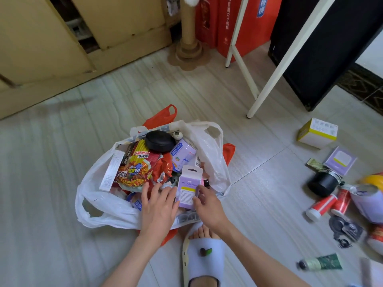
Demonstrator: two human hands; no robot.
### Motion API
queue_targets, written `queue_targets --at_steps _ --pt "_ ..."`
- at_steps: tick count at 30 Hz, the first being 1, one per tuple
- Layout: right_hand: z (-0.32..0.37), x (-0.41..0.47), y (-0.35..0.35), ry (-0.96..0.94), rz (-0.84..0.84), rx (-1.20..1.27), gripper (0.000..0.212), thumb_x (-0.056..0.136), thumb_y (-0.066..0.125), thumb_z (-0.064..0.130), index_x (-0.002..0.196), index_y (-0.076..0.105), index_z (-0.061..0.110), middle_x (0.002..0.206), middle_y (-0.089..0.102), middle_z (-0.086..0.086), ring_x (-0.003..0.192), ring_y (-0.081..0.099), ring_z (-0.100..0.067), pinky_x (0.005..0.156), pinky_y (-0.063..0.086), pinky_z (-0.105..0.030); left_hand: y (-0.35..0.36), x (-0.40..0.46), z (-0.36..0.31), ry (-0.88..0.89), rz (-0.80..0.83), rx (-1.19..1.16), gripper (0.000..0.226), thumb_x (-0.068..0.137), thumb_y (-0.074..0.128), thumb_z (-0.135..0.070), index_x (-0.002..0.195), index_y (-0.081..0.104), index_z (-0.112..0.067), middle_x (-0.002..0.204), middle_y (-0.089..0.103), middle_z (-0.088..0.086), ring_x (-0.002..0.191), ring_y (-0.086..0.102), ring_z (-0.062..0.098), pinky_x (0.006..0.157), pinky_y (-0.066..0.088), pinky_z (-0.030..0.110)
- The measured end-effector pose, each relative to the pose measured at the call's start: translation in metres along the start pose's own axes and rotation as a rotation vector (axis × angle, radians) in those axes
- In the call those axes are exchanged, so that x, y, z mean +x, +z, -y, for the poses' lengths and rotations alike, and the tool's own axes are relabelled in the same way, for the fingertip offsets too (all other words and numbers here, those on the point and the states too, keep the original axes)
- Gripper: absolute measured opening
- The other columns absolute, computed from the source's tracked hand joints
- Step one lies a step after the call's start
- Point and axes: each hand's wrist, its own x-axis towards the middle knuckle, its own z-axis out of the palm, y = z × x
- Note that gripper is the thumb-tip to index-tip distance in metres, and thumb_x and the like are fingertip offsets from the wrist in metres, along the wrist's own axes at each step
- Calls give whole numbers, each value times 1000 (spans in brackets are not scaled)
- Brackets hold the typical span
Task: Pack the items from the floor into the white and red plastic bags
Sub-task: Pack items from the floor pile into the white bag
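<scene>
A white plastic bag [97,195] lies open on the floor, with a red bag [163,117] showing underneath it. Inside are a noodle pack [141,164], a black round case [160,140], a purple can [182,154] and other goods. My right hand [207,206] holds a small purple box [189,187] upright over the bag's near side. My left hand [157,204] rests spread on the contents beside that box, holding nothing. On the floor at the right lie a white-yellow box [318,133], a purple packet [341,160], a black pot [323,183], two red tubes [329,206] and a green tube [321,263].
White table legs [275,73] stand behind the bag at the right. Red cartons [228,25] and a cardboard post [189,38] are at the back, a yellow cabinet [62,48] at the left. My slippered foot [204,257] is just in front of the bag.
</scene>
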Motion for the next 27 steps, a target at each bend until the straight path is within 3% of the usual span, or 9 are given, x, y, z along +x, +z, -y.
queue_targets --at_steps 5,9,14,18,22,25,27 --pt "2 -11 -25 -64 -2 -11 35 92 46 12 127 49 13 117 55 -2 112 54 -20 88 38 -18 -1 -10 3 106 72 28 48 79 40 -38 114 61 -12 110 64 6 111 43 29 104 21 56" --pt "-2 -32 -65 -143 12 -251 48 94 45 20 140 32 15 142 40 -8 127 43 -23 99 32 -26 -27 1 -9 196 1 -46 49 81 38 -37 118 56 -10 118 60 13 115 42 30 101 27 49" --pt "-15 -69 -160 -233 -14 -625 55 95 42 26 145 22 15 146 33 -7 127 41 -26 103 36 -33 -87 64 -76 424 -94 -72 52 80 36 -39 125 45 -14 125 57 12 119 48 30 103 28 42" --pt "-34 -106 -250 -182 -174 -726 55 95 43 29 144 23 15 144 36 -7 126 42 -26 101 37 -33 -126 105 -158 711 -101 -75 52 77 39 -41 123 44 -15 124 59 12 114 56 29 94 46 43" --pt "-75 -147 -313 -97 -314 -732 54 93 47 27 142 28 14 141 41 -7 123 45 -26 99 39 -34 -142 119 -227 971 -120 -52 62 65 72 -39 118 50 -15 121 61 10 111 58 26 93 47 38" --pt "-119 -170 -331 -8 -385 -706 53 92 48 25 141 32 12 138 45 -10 121 47 -28 97 38 -33 -139 123 -267 1111 -165 -17 70 54 79 -37 112 48 -14 114 64 9 105 59 24 92 35 35" --pt "-154 -178 -334 97 -395 -692 52 91 48 27 139 34 12 134 47 -12 118 48 -29 94 41 -36 -127 126 -291 1110 -157 -36 71 52 80 -39 111 47 -16 111 65 7 102 58 23 90 40 35"
